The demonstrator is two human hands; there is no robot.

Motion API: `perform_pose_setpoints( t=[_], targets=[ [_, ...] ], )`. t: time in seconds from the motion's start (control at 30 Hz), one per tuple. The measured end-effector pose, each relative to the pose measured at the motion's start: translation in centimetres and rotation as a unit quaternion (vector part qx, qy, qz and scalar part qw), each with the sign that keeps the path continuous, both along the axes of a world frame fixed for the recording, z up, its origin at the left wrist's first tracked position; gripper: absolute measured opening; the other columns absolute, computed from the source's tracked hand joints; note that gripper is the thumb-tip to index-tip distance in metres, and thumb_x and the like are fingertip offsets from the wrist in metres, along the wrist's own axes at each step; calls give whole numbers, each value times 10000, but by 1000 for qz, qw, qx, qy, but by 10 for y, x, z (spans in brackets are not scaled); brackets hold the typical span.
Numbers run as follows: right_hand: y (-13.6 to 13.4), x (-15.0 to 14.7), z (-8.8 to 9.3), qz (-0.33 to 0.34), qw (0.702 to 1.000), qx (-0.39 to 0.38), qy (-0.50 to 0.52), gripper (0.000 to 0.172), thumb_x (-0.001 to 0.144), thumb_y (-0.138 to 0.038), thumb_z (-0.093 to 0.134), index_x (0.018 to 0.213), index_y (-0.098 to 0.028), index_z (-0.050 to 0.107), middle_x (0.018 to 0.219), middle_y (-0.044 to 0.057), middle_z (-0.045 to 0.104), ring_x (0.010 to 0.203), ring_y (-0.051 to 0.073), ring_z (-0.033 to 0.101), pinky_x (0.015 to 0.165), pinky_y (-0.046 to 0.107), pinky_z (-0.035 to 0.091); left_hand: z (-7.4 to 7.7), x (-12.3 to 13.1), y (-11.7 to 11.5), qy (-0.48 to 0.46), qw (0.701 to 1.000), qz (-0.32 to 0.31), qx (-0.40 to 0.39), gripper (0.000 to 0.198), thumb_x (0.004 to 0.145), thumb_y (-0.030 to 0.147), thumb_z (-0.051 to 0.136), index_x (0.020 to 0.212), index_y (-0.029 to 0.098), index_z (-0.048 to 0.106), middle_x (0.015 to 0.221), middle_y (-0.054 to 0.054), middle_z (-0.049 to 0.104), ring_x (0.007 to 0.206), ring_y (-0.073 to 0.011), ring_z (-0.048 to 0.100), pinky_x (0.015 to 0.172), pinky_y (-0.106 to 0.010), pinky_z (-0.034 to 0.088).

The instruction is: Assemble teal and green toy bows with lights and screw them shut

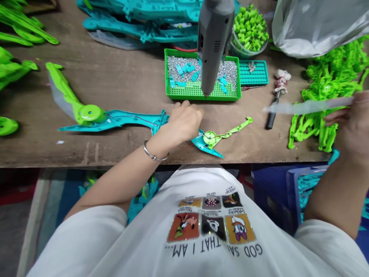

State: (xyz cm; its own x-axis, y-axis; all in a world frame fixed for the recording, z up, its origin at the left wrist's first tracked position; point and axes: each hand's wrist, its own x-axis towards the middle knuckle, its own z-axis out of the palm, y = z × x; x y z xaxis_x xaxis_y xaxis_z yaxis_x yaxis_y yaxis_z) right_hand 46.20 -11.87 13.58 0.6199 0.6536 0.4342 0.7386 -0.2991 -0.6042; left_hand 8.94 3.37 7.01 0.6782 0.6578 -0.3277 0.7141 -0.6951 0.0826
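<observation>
A long teal plastic toy bow half lies along the front of the table, with green limbs at both ends and a dark string or wire running along it. My left hand is closed over its middle, fingers curled down and partly hidden. At the right, my right hand is raised near a heap of green parts and pinches a translucent whitish plastic strip, which is blurred by motion. A green pulley wheel sits on the toy's right end, and a larger green disc on its left.
A grey electric screwdriver hangs over a green basket of screws and teal pieces. Behind stand a tub of green caps and stacked teal shells. Green arms pile up right, beside a black-handled tool.
</observation>
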Motion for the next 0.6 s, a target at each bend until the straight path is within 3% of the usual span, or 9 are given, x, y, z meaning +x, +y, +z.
perform_pose_setpoints(
  t=[0.1, 0.23, 0.37, 0.6],
  targets=[
    [0, -29, -30, 105, 961, 22, 256, 300, 858, -503, 767, 957, -238, 668, 674, 8, 651, 520, 158, 666, 454, 262, 529, 0, 2, -8, -17, 999, 0, 36, 347, 879, 87, 461, 1111, 82, 718, 1121, -224, 712, 1145, -361, 614, 896, -441, 459],
    [5, -59, -72, 138, 859, -27, 492, 444, 633, -372, 957, 959, -224, 693, 710, -19, 713, 529, 115, 684, 516, 190, 598, -3, 1, -14, -14, 1000, 8, 7, 387, 927, 83, 388, 1126, 98, 719, 1042, -208, 739, 1035, -329, 682, 815, -404, 460],
    [8, -85, -98, 165, 811, -74, 557, 499, 632, -365, 969, 1012, -209, 685, 720, -28, 727, 590, 109, 716, 599, 181, 640, -5, -1, -13, 11, 999, 19, -26, 367, 949, 120, 406, 1092, 129, 744, 1025, -192, 759, 969, -313, 721, 778, -375, 454],
    [15, -103, -113, 140, 795, -103, 581, 527, 610, -390, 985, 980, -212, 655, 738, -47, 741, 576, 88, 706, 589, 164, 640, 0, -1, -16, -4, 999, 1, -33, 354, 932, 100, 418, 1023, 121, 759, 1036, -201, 766, 998, -321, 727, 797, -385, 442]
  ],
)
